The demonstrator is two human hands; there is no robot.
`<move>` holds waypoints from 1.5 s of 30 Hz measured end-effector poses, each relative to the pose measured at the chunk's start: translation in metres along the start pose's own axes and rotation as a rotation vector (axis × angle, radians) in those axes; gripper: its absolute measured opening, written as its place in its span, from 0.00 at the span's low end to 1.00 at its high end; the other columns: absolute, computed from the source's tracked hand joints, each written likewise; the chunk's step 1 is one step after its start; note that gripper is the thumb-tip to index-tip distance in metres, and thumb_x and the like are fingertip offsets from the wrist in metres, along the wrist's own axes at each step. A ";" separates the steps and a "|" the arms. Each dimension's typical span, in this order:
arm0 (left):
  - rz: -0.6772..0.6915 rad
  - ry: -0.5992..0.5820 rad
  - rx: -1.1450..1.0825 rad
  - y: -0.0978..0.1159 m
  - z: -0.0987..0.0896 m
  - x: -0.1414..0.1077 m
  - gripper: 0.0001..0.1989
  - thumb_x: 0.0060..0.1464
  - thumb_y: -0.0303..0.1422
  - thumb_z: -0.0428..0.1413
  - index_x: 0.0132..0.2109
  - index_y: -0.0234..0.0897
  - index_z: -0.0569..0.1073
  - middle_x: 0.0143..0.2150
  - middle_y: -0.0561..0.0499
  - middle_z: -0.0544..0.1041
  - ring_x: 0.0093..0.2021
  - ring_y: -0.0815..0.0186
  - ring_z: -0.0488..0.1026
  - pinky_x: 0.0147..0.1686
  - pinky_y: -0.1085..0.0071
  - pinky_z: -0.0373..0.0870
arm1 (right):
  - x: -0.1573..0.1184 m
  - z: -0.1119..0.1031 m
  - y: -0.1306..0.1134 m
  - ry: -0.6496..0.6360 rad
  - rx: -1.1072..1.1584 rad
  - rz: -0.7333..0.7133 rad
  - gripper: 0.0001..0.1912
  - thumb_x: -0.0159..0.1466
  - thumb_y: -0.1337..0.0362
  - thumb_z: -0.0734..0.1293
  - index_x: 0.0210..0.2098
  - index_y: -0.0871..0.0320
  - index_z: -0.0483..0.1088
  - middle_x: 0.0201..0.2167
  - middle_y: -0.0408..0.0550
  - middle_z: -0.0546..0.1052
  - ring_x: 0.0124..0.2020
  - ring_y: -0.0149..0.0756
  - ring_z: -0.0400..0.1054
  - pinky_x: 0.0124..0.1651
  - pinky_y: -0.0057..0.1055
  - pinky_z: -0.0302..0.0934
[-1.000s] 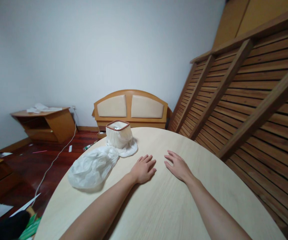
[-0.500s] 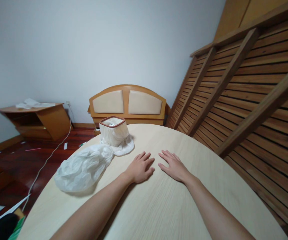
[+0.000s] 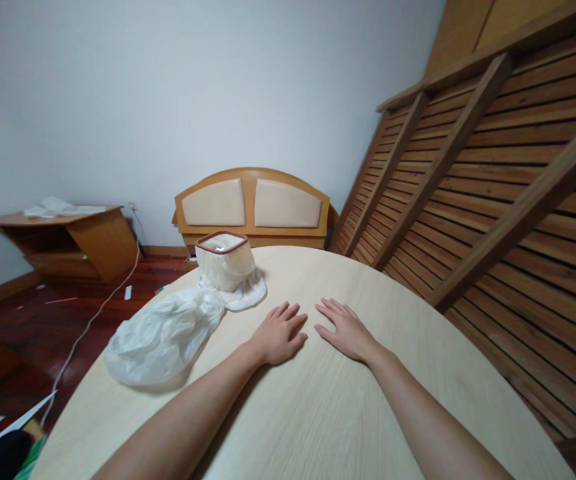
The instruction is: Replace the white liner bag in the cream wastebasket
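Both hands lie palm down on the pale round table (image 3: 308, 413). My left hand (image 3: 278, 335) has its fingers spread and holds nothing. To its right, a small gap away, my right hand (image 3: 344, 329) rests flat with fingers apart, also holding nothing. Beyond my left hand stands a bin (image 3: 225, 263) with a brown square rim, lined and wrapped with a white plastic bag. The bag's loose, puffed part (image 3: 161, 343) spreads over the table's left side, left of my left hand, touching neither hand.
A wooden headboard (image 3: 251, 200) stands behind the table against the wall. Slatted wooden panels (image 3: 498, 193) lean at the right. At the left are a low cabinet (image 3: 103, 243) with papers on it, a white cable (image 3: 88, 327) and scattered papers on the floor.
The whole view has shifted very slightly, with the surroundings a little further left. Both hands stay in place on the table.
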State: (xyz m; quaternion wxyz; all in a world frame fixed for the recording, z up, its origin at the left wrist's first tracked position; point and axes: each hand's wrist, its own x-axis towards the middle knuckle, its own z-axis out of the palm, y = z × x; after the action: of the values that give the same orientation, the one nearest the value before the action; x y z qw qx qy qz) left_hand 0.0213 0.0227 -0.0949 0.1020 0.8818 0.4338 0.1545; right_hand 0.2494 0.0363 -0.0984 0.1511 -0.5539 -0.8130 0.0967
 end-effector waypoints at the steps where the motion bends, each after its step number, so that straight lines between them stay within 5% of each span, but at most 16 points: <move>1: -0.001 0.000 0.001 0.000 0.000 0.000 0.26 0.65 0.43 0.50 0.66 0.39 0.66 0.72 0.39 0.60 0.73 0.44 0.52 0.67 0.44 0.54 | 0.000 0.000 0.000 0.000 0.000 -0.001 0.32 0.67 0.48 0.61 0.66 0.56 0.64 0.71 0.52 0.59 0.72 0.46 0.48 0.72 0.48 0.40; 30: -0.001 0.008 0.045 0.003 -0.001 -0.001 0.26 0.64 0.43 0.50 0.65 0.38 0.67 0.71 0.40 0.62 0.71 0.45 0.55 0.67 0.47 0.55 | 0.000 0.001 0.003 0.004 0.000 -0.025 0.32 0.68 0.47 0.60 0.66 0.57 0.64 0.71 0.53 0.60 0.72 0.48 0.48 0.72 0.50 0.41; 36: -0.030 0.235 0.106 0.000 -0.019 0.001 0.22 0.60 0.39 0.56 0.59 0.36 0.73 0.59 0.42 0.75 0.60 0.54 0.71 0.62 0.57 0.66 | 0.000 0.002 0.003 0.004 0.009 -0.029 0.32 0.68 0.47 0.61 0.66 0.56 0.64 0.71 0.53 0.60 0.72 0.48 0.49 0.72 0.50 0.41; 45: -0.241 0.615 0.236 -0.043 -0.090 0.000 0.20 0.62 0.36 0.52 0.57 0.32 0.73 0.63 0.38 0.71 0.64 0.50 0.65 0.65 0.51 0.61 | -0.002 0.000 0.003 0.001 0.014 -0.026 0.32 0.67 0.48 0.61 0.66 0.56 0.65 0.71 0.53 0.60 0.72 0.47 0.50 0.72 0.49 0.41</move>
State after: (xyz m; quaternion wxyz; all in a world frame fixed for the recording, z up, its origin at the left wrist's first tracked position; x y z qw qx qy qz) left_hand -0.0432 0.0529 -0.0243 -0.1188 0.7421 0.5603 0.3484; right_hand 0.2522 0.0354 -0.0997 0.1564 -0.5422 -0.8195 0.1001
